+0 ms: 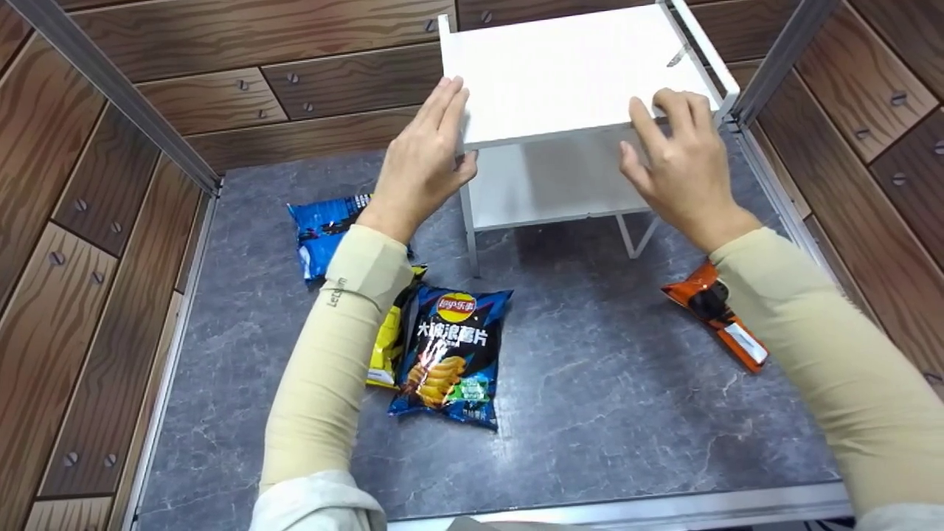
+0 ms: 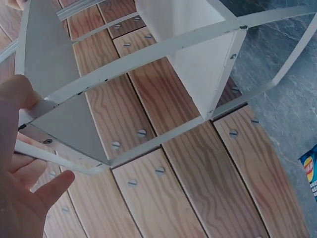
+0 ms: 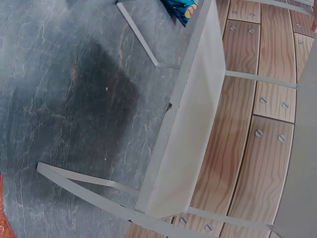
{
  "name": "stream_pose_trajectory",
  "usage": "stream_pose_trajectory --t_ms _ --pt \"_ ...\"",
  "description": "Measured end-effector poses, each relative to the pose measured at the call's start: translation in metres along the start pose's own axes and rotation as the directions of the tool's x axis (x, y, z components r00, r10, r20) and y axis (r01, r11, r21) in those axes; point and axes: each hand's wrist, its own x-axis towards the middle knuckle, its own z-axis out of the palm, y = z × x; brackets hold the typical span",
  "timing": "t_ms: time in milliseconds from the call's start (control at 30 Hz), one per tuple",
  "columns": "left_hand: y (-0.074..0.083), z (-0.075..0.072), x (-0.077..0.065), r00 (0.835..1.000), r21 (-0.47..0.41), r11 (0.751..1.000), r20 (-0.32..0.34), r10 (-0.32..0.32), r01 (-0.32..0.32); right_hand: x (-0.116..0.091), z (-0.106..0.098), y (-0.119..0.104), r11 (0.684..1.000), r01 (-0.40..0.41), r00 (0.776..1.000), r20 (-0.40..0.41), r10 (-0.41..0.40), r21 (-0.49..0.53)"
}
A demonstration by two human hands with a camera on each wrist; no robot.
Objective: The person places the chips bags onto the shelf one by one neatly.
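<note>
A white two-tier shelf [image 1: 560, 74] with a thin metal frame stands at the back of the floor. At its left side is my left hand [image 1: 424, 158], fingers straight along the side rail, thumb by the front corner. The left wrist view shows this hand [image 2: 25, 188] against the frame's upper corner. My right hand [image 1: 682, 158] is at the right part of the top board's front edge, its fingers spread and loosely bent, thumb apart. It holds nothing. The lower board [image 3: 185, 124] fills the middle of the right wrist view, where the right hand does not show.
A dark blue chip bag [image 1: 453, 361] lies in front of the shelf, overlapping a yellow bag [image 1: 385, 346]. Behind my left forearm is a blue bag [image 1: 321, 236], partly hidden. An orange packet [image 1: 741, 339] lies beside my right sleeve. Wood-patterned walls [image 1: 354, 81] enclose the grey floor.
</note>
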Motion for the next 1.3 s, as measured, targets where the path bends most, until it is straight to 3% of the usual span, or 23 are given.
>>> stream_pose_trajectory --t_ms 167,333,467,867,1033,1300 --pt "0.010 -0.008 0.009 0.991 0.111 0.993 0.119 -0.058 0.045 0.000 0.002 -0.001 1.000 -0.007 1.000 -0.018 0.007 -0.003" --pt "0.023 -0.012 0.025 0.942 0.236 0.964 0.279 -0.184 0.119 -0.001 0.005 -0.002 1.000 -0.014 1.000 -0.026 0.013 -0.007" --pt "0.028 -0.010 0.032 0.919 0.261 0.953 0.314 -0.237 0.156 -0.003 0.006 -0.001 1.000 -0.016 0.999 -0.033 0.016 -0.007" --pt "0.030 -0.004 0.028 0.935 0.216 0.958 0.257 -0.243 0.190 -0.017 0.004 0.001 1.000 -0.012 1.000 0.009 0.012 -0.003" --pt "0.032 -0.004 0.027 0.937 0.189 0.959 0.243 -0.252 0.209 -0.026 -0.005 0.004 0.999 0.005 0.999 0.041 -0.007 0.052" --pt "0.037 -0.003 0.028 0.943 0.165 0.963 0.222 -0.247 0.214 -0.044 -0.020 0.009 0.988 -0.044 0.992 0.122 0.026 0.146"
